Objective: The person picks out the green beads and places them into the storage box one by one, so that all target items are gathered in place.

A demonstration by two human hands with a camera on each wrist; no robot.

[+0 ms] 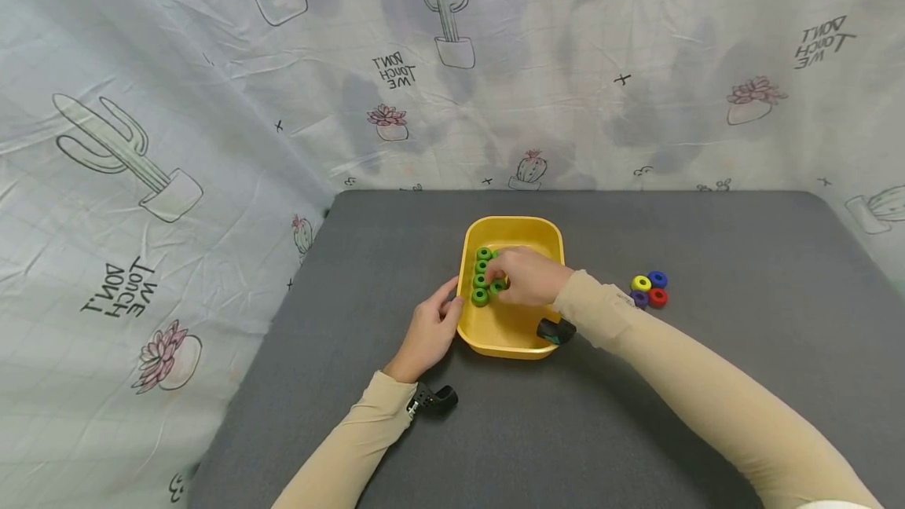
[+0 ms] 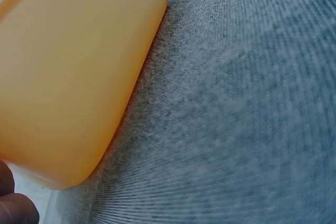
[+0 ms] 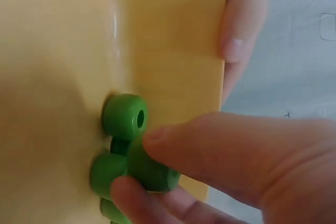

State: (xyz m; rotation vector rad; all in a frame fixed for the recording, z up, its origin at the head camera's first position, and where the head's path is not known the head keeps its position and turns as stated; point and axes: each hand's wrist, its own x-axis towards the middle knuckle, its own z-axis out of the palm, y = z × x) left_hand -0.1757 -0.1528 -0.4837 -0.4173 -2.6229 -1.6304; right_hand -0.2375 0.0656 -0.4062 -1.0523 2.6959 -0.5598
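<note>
Nearest to the head camera are your two beige sleeves, which come up from the lower edge over the grey table [image 1: 742,258]. Your left hand [image 1: 429,332] rests against the left outer wall of the yellow tray [image 1: 512,340], with the thumb on the rim and the fingers loosely bent along the side. Your right hand [image 1: 526,276] is inside the tray, its fingers bent down over a green ring [image 1: 497,286]. A column of green rings [image 1: 481,273] lies along the left inner wall of the tray, touching each other. To the right of the tray, well apart from it, a small group of yellow, blue, purple and red rings [image 1: 650,289] sits on the table. A cloth with cactus drawings hangs behind the table.

In the left wrist view you see the outer wall of the tray [image 2: 68,72] very close, standing on the grey surface. Only some fingertips [image 2: 13,205] show in the lower left corner, just beside the tray; how the hand lies I cannot tell from here.

In the right wrist view your thumb and one finger [image 3: 136,195] pinch the green ring [image 3: 152,169] from two sides. It touches the other green rings [image 3: 123,116] on the tray floor. On the far rim of the tray [image 3: 178,35], the thumb of your left hand [image 3: 239,24] lies over the edge.
</note>
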